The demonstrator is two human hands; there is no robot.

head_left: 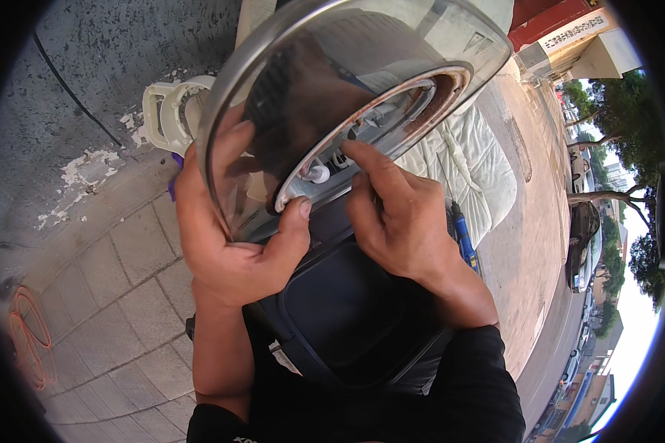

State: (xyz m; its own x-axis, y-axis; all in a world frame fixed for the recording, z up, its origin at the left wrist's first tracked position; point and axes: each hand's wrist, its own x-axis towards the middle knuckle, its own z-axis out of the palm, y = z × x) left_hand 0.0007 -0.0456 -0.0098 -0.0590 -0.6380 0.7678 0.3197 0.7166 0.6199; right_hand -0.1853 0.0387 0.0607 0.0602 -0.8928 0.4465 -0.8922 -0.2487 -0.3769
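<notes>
A large tinted transparent shell (310, 66) with a metal rim and a rusty inner ring (451, 96) stands tilted over a black padded surface (355, 310). My left hand (236, 251) grips its lower left edge, thumb beside the inner ring, fingers seen through the shell. Inside the opening are a round white fitting (318, 174) and small metal parts. My right hand (403, 229) has its index fingertip at the opening; its other fingers are curled, and whatever they may hold is hidden. A blue-handled tool (462, 235) lies just right of that hand.
A white plastic part (159, 114) lies by a worn grey wall (59, 103) at left. An orange coiled hose (29, 336) rests on paving. A pale quilted pad (480, 170) lies beyond the right hand. A street with parked cars (584, 247) and trees runs along the right.
</notes>
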